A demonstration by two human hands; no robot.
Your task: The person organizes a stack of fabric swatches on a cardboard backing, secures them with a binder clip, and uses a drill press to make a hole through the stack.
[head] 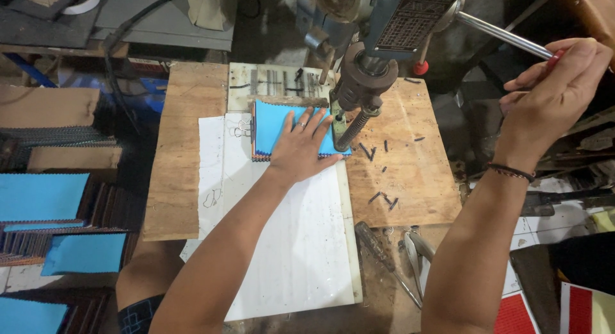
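- Pliers (418, 254) and a screwdriver (379, 252) lie nearest us, at the bench edge, right of the white sheet (288, 244).
- Our left hand (300, 148) lies flat, fingers spread, pressing the blue stack (272, 125) onto the white sheet; stack sits just left of the drill column (353, 125).
- Small dark bits (384, 196) lie scattered on the plywood (410, 174), right of the stack.
- Our right hand (554, 90), raised well apart from the left, has its fingers curled around the end of the press lever (500, 31).
- More blue sheets (41, 196) stacked far left.
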